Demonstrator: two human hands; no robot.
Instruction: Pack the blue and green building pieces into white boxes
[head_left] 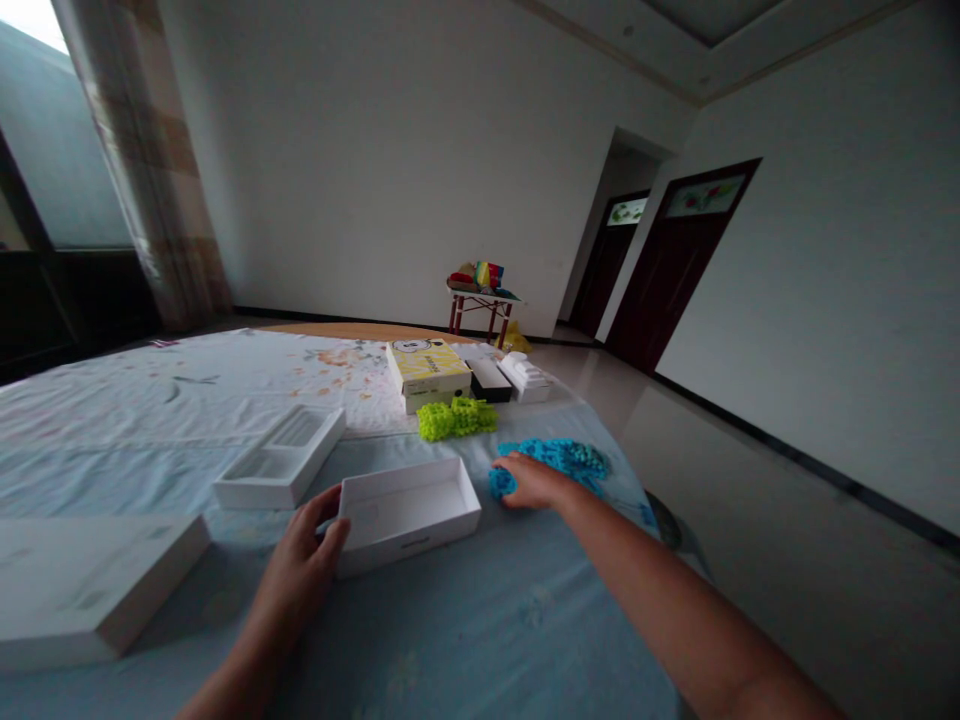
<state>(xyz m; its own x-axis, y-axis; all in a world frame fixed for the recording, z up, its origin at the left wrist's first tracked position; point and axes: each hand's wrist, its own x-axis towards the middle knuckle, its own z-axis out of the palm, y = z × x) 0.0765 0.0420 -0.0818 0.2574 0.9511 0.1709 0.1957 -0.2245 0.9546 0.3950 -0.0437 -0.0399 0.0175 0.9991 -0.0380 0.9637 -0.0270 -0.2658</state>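
The hands are apart. The left hand (pixel 307 545) is clamped on the left end of an open, shallow, white rectangular cardboard box (pixel 409 505), which lies on the table (pixel 480 650). Right of the box, the right hand (pixel 532 482) has thumb and fingers about the near end of a bright blue, nubbly fabric bundle (pixel 559 455); I cannot tell whether they grip it. Behind the box lies a lime-green, nubbly fabric bundle (pixel 457 418); left of it, a white tray with compartments (pixel 285 455).

The box (pixel 409 515) is white, one bundle (pixel 559 460) blue, the other bundle (pixel 457 418) lime, the carton (pixel 429 370) patterned yellow.
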